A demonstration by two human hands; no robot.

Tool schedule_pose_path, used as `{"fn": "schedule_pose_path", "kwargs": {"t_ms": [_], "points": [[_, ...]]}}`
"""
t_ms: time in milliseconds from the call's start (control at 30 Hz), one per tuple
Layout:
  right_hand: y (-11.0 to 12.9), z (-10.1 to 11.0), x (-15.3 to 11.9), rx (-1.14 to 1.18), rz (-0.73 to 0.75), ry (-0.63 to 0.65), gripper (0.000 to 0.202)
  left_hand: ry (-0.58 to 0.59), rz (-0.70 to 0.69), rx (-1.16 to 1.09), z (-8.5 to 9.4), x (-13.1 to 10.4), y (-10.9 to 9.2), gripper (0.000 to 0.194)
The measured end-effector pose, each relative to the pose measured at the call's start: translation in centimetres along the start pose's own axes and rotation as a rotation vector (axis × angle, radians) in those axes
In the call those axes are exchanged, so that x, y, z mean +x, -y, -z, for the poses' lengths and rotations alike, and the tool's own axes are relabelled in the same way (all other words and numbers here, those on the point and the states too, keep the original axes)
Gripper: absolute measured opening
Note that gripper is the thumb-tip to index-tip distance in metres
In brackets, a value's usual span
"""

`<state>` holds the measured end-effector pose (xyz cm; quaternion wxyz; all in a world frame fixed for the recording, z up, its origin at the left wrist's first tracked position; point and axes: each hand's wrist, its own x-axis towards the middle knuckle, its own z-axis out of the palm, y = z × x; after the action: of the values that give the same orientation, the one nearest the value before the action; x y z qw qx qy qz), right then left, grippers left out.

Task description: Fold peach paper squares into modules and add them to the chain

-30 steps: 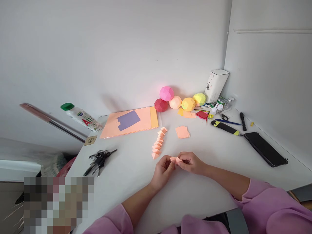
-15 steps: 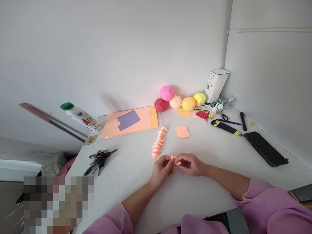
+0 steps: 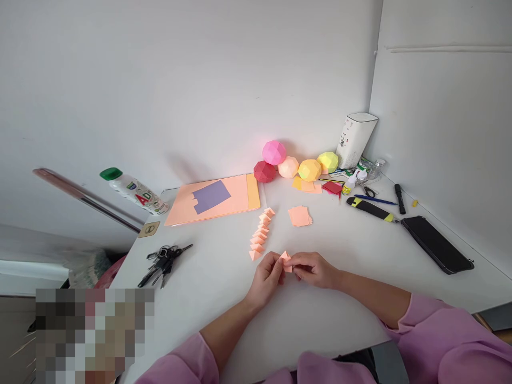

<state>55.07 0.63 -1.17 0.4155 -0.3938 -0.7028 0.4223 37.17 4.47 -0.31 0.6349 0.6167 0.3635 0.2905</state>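
Note:
Between my two hands, low over the front middle of the white table, is a small peach paper piece [image 3: 286, 261] with folds in it. My left hand [image 3: 266, 276] pinches its left side with thumb and fingers. The fingers of my right hand [image 3: 316, 269] close on its right side. Parts of the paper are hidden behind the fingertips. Just beyond my left hand, a slanting row of folded peach paper pieces [image 3: 260, 234] runs away from me. Farther back lies a small stack of flat peach paper squares [image 3: 301, 216].
Faceted paper balls [image 3: 310, 170] line the back wall. Peach sheets [image 3: 180, 208] carry a purple paper [image 3: 212, 197]. Keys [image 3: 164, 264] and a bottle [image 3: 134, 192] are left. A glue bottle [image 3: 349, 185], a box cutter [image 3: 370, 209] and a black phone [image 3: 436, 244] are right.
The peach paper piece has been turned between my fingers; its pointed top now stands up above them. My right fingers have shifted slightly on it. The things on the table have stayed put.

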Motion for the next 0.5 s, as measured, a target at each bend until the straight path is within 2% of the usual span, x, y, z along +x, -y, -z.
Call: {"fn": "schedule_pose_path", "kwargs": {"t_ms": [200,500], "points": [[-0.47,-0.12,0.07,0.028,0.026,-0.043,0.016,0.021,0.068,-0.008,-0.08,-0.27,-0.26,0.033],[-0.5,-0.16,0.07,-0.004,0.045,-0.094,0.019,0.052,0.06,-0.096,-0.16,-0.17,0.43,0.028]]}}
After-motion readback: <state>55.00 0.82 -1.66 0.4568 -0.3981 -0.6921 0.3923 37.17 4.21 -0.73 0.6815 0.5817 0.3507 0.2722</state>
